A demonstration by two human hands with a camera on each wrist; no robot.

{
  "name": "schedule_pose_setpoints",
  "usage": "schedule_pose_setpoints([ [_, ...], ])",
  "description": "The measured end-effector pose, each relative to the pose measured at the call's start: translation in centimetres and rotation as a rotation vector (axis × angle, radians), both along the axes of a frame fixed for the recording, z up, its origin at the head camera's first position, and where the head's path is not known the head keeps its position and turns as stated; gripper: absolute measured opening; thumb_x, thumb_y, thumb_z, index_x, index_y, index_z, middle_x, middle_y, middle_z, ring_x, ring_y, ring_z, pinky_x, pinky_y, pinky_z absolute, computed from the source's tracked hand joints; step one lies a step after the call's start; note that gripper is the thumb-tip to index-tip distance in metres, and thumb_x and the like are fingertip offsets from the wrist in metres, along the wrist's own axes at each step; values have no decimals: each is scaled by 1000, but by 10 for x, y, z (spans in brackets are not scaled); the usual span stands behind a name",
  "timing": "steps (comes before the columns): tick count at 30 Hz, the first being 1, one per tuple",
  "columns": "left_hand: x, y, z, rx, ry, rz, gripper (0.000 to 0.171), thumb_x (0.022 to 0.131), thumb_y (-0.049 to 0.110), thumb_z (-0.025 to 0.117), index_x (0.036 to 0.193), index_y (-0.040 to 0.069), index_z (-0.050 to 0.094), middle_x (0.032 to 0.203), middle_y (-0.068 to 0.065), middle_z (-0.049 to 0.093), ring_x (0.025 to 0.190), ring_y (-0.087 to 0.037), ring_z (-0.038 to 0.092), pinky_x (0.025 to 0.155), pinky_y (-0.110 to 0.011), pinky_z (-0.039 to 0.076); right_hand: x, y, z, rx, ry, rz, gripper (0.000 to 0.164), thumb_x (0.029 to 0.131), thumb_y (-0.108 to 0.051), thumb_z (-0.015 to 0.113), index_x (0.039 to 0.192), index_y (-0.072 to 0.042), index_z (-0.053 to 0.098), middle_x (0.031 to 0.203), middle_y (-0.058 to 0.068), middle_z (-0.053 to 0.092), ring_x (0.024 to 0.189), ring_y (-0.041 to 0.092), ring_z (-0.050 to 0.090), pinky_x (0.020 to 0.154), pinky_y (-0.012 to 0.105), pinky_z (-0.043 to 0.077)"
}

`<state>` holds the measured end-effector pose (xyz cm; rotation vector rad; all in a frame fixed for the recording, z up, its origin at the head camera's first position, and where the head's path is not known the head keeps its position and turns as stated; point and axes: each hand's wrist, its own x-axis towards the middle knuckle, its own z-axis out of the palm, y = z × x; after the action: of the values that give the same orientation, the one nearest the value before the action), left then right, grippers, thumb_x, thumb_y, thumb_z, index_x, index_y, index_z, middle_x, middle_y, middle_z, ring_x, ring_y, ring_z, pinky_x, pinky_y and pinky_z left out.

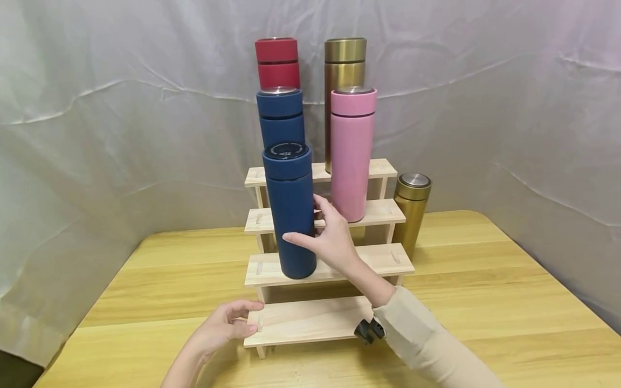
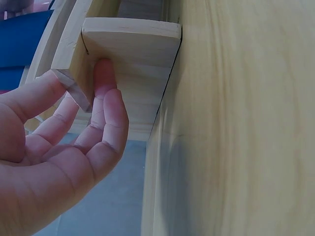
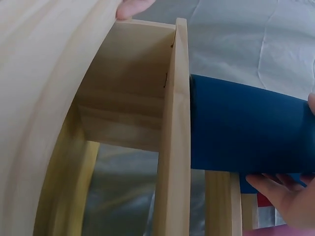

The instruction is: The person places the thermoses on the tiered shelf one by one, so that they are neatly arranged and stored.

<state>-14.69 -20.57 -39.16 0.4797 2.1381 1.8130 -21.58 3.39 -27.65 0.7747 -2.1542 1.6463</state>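
A navy blue vacuum flask (image 1: 293,215) with a dark lid stands on the second-lowest step of a wooden tiered stand (image 1: 315,323). My right hand (image 1: 332,237) holds this flask from the right, thumb across its front and fingers round its far side. In the right wrist view the flask's base (image 3: 202,123) meets the step's edge. My left hand (image 1: 220,326) grips the left end of the lowest step. In the left wrist view its thumb lies on the board's edge, with fingers (image 2: 115,113) curled beneath.
Behind stand another blue flask (image 1: 281,116), a red flask (image 1: 277,64), a pink flask (image 1: 353,156) and a gold flask (image 1: 344,70) on higher steps. A second gold flask (image 1: 412,210) stands on the table (image 1: 485,280), right of the stand. Grey cloth (image 1: 145,134) hangs behind.
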Motion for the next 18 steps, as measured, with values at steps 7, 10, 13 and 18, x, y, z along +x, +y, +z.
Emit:
schedule_pose_setpoints([
  [7,0,1,0,-4,-11,17,45,81,3,60,118,-16,42,97,-11,52,82,-19,55,74,-33,46,-1,8,-7,48,-23,13,76,70,-22,76,133,-7,36,116,10,49,99,23,51,74,38,49],
  [10,0,1,1,-9,-9,17,45,82,3,60,118,-15,42,99,-12,52,83,-20,54,74,-33,46,-1,13,-8,55,-19,16,76,72,-23,75,134,-6,35,118,11,49,100,25,52,76,43,47],
  [13,0,1,1,-9,-9,13,44,82,3,59,119,-15,42,100,-12,51,84,-21,53,74,-34,46,-1,19,-8,41,-29,25,72,74,-20,74,133,-4,35,119,14,49,101,26,53,79,43,46],
  [18,0,1,1,-4,-13,14,44,82,3,60,118,-15,42,103,-13,52,84,-21,54,74,-34,46,-1,31,-10,-1,-17,33,61,76,-10,71,128,-2,40,117,19,50,102,29,53,79,41,46],
])
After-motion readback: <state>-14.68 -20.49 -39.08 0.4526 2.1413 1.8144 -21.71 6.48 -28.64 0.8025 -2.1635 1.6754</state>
